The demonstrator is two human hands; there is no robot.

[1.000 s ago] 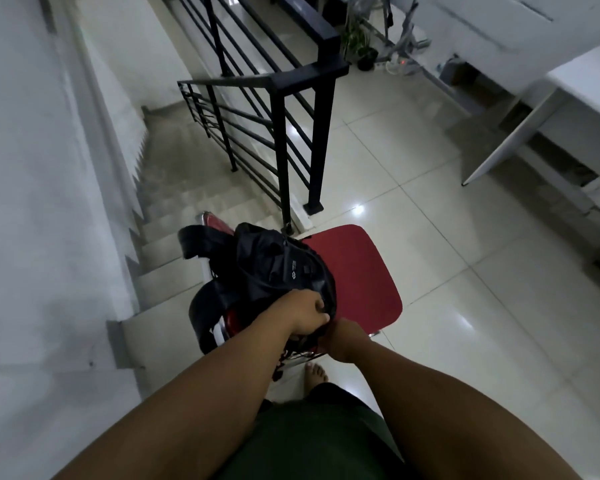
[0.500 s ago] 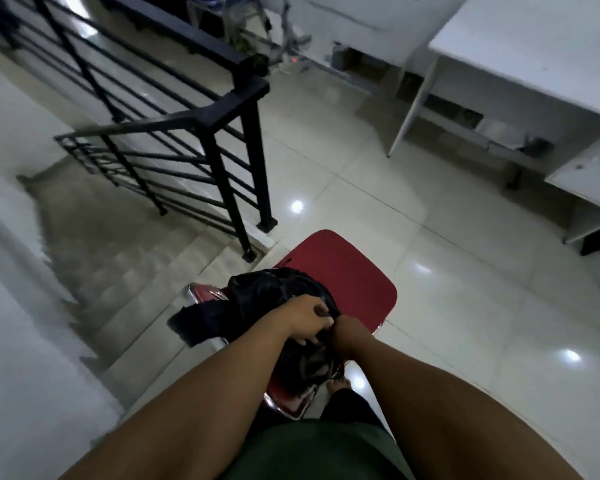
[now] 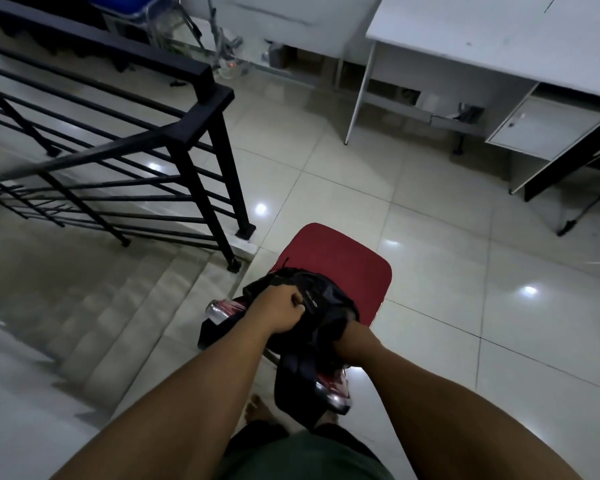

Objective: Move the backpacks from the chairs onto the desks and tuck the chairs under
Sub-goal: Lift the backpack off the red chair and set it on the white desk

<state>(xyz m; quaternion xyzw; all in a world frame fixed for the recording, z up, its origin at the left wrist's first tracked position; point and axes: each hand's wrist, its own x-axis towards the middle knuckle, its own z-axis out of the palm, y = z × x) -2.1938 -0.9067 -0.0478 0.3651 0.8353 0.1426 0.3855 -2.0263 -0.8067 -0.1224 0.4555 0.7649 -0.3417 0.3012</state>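
Head view. Black backpack (image 3: 321, 306) sat at the near end of the red chair (image 3: 340, 263), bunched against the backrest, with straps hanging down over the near side toward the person. Left hand (image 3: 281, 310) was closed in a fist on the top of the pack, fingers curled into the fabric. Right hand (image 3: 349, 339) was buried in the pack's lower right side; its fingers were hidden, so the kind of hold could not be told, though it appeared to clutch the fabric. Both hands were on the pack, left one higher and farther forward, right one lower and nearer the body.

The pack's long axis ran roughly from the chair seat back toward the person. White desk (image 3: 499, 39) stood ahead and to the right, well apart from the chair, with open tiled floor (image 3: 430, 209) between. Black stair railing (image 3: 194, 133) stood close on the left.

Judgement: the carry would have to go forward and rightward, away from the stairs, so the right hand lay on the leading side.
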